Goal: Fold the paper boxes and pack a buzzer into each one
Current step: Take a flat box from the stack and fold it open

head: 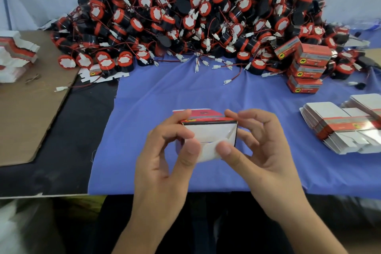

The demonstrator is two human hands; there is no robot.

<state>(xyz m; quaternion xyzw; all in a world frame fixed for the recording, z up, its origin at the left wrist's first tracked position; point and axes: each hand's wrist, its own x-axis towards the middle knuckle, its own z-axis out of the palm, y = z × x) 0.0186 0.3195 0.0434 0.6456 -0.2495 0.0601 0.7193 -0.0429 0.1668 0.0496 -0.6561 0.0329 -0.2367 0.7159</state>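
Both hands hold a red-and-white paper box [208,128] above the blue cloth [156,105] on the worktop [61,150]. The left hand [165,156] grips its left end, the right hand [259,150] its right end, and both thumbs press a white flap at the open end. Behind lies a heap of red-and-black buzzers [185,16]. Folded boxes [305,70] are stacked at right, flat box blanks [338,128] nearer.

Small packing workshop, by the look of it: bench covered w/ a blue cloth [165,99]. A big heap of red-black buzzers [185,16] is piled beyond the left hand [165,161] & right hand [261,150], by which a paper box [210,130] is gripped. Flat box blanks [334,128] are stacked right of the right hand, finished boxes [307,68] further back.
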